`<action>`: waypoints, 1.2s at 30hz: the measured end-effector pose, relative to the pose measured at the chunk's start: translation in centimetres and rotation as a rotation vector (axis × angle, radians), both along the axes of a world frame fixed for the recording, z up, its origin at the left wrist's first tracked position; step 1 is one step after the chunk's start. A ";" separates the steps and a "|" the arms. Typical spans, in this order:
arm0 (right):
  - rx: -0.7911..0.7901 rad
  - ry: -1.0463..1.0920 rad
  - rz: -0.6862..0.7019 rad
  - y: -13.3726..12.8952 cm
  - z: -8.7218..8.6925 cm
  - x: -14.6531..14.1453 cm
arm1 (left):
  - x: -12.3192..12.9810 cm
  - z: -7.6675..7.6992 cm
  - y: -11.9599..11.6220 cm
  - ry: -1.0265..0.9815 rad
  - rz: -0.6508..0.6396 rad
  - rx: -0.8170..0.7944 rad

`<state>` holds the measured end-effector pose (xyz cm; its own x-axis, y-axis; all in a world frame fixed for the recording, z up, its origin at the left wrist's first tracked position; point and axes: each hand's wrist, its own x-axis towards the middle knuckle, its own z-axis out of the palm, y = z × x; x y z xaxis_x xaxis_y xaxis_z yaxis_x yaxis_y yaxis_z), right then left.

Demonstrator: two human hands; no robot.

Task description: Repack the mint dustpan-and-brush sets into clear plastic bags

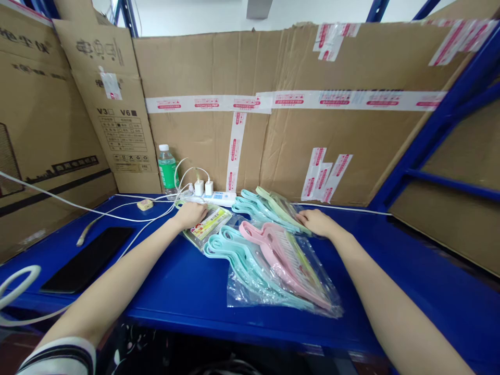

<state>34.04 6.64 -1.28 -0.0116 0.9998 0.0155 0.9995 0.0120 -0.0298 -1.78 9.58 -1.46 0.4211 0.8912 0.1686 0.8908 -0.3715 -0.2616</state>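
My left hand (pixel 192 215) is closed on the upper edge of a clear bagged pack (pixel 209 225) with a yellow printed label. My right hand (pixel 318 222) pinches the right side of a bagged pale-green plastic item (pixel 275 204) with a looped handle. Next to that one lie similar light-blue looped pieces (pixel 250 205). Nearer to me, bagged light-blue pieces (pixel 242 258) and a pink piece (pixel 273 250) overlap. White bristle-like ribs show beside the pink one; they resemble small dustpan-and-brush sets, but I cannot tell for certain. My fingertips are partly hidden.
Behind the blue tabletop (pixel 167 297) stands a taped cardboard wall (pixel 203 67). A green-labelled bottle (pixel 167 169) and a power strip (pixel 219 198) with white plugs are at the back. Cables cross the left side, near a black phone-like slab (pixel 88 259) and a small yellowish block (pixel 145 204).
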 end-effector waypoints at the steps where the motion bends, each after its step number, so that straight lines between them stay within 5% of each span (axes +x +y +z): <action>1: -0.001 0.000 -0.008 0.0 0.0 0.1 | 0.0 0.0 0.0 0.001 0.002 0.001; 36: -0.068 -0.017 -0.006 0.7 -0.4 1.1 | 0.1 0.1 0.0 0.027 0.024 -0.010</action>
<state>35.11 7.38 -1.72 -0.0048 0.9986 -0.0529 0.9999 0.0041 -0.0136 -1.66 9.57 -1.36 0.4041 0.9026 0.1481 0.8920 -0.3531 -0.2823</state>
